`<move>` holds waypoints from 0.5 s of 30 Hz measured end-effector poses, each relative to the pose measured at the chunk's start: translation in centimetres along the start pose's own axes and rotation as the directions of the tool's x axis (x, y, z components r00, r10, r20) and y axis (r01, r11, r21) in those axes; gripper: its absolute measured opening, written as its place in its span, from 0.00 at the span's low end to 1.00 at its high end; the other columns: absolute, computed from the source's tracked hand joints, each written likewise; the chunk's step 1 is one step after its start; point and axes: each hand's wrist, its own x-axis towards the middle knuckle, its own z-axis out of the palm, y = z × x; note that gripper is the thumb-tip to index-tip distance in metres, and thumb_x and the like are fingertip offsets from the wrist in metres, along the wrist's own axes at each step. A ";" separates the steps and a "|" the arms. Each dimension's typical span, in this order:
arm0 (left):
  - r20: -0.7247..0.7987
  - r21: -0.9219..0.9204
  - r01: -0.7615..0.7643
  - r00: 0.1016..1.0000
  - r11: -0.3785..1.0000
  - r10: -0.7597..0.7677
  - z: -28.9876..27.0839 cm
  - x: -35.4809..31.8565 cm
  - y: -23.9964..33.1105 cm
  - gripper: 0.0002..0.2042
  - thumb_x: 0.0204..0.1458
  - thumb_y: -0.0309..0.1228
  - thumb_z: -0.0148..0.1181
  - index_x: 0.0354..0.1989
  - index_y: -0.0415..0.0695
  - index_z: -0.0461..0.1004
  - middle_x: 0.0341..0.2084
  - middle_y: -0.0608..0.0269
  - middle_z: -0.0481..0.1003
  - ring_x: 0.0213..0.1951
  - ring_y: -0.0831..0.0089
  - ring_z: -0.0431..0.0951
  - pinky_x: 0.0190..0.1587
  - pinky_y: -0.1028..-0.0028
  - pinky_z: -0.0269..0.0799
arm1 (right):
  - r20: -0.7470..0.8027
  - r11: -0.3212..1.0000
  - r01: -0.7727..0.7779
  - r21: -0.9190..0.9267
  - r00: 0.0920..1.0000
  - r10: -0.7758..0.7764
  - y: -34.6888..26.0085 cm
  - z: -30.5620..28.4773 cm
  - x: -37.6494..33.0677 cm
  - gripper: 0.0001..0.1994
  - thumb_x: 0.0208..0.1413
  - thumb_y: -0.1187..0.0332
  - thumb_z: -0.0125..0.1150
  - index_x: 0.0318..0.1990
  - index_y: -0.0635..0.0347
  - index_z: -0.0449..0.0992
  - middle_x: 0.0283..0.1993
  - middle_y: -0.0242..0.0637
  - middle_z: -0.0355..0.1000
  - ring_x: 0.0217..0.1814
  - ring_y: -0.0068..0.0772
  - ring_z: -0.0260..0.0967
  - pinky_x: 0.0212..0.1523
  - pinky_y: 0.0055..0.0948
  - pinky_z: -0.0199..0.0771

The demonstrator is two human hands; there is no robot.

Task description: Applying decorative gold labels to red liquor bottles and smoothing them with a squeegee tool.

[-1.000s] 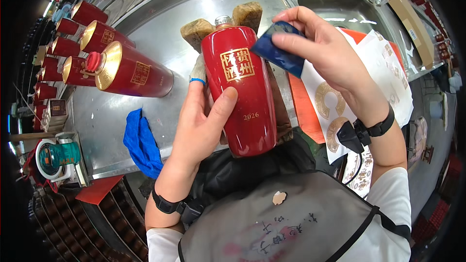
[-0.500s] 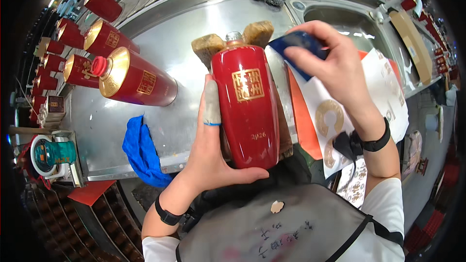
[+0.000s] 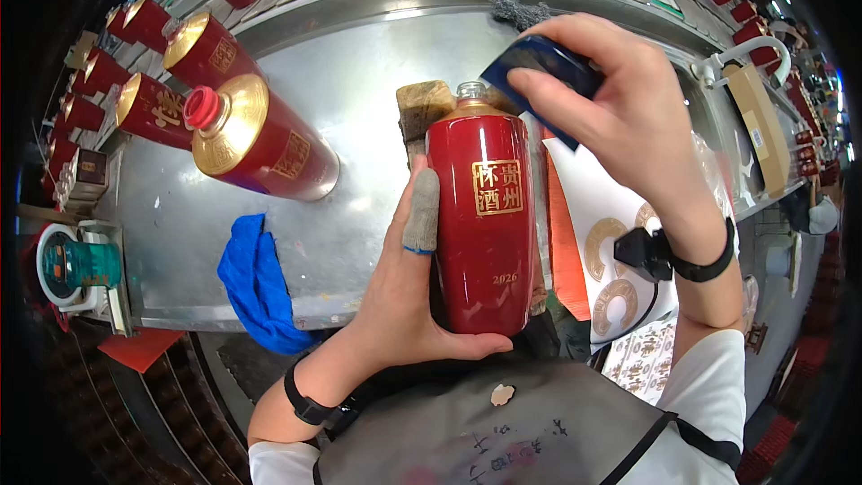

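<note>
head: left hand (image 3: 401, 301) clasps bottle (image 3: 483, 251), thumb now at base; right hand (image 3: 628, 99) pinches scraper (image 3: 546, 57).

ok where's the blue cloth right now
In the head view, the blue cloth lies at the near edge of the metal worktop, left of the left hand, below the red-capped bottle.

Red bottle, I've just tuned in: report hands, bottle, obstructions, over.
Left hand holding red bottle at side and base. Right hand gripping dark blue flat piece near the neck. Bottle uncapped; nothing covering its gold emblem.
</note>
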 end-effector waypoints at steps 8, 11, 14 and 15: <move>-0.029 -0.011 0.000 1.000 1.000 0.000 0.4 -0.5 -0.4 0.74 0.29 0.52 0.84 0.78 0.38 0.32 0.75 0.30 0.40 0.76 0.35 0.43 0.75 0.51 0.45 | 0.112 0.979 0.173 0.108 0.976 -0.185 0.2 -0.4 -3.2 0.14 0.47 0.79 0.67 0.44 0.59 0.84 0.36 0.35 0.77 0.35 0.33 0.72 0.35 0.28 0.71; -0.054 -0.022 -0.017 0.998 1.000 0.016 0.5 -0.5 -0.7 0.74 0.29 0.51 0.85 0.78 0.38 0.32 0.75 0.32 0.41 0.76 0.36 0.43 0.75 0.50 0.45 | 0.190 0.875 0.473 0.099 0.854 -0.484 -2.0 -0.5 -7.2 0.22 0.34 0.72 0.67 0.44 0.51 0.87 0.34 0.30 0.73 0.33 0.33 0.67 0.34 0.31 0.66; -0.092 -0.082 -0.062 0.994 0.995 0.055 0.9 -0.1 -0.9 0.74 0.28 0.51 0.85 0.78 0.38 0.32 0.75 0.32 0.42 0.76 0.37 0.43 0.75 0.51 0.45 | 0.354 0.863 0.169 0.476 0.862 -0.364 -3.6 -0.9 -9.4 0.17 0.40 0.72 0.72 0.43 0.55 0.86 0.35 0.30 0.75 0.34 0.33 0.72 0.36 0.29 0.71; -0.066 -0.079 -0.014 0.998 0.997 0.009 0.7 -0.3 -0.8 0.74 0.29 0.50 0.85 0.78 0.38 0.32 0.75 0.33 0.42 0.76 0.37 0.43 0.75 0.51 0.45 | 0.396 0.908 0.064 0.413 0.886 -0.242 -3.4 -0.9 -9.3 0.15 0.43 0.72 0.72 0.43 0.56 0.85 0.35 0.31 0.76 0.35 0.33 0.73 0.36 0.30 0.71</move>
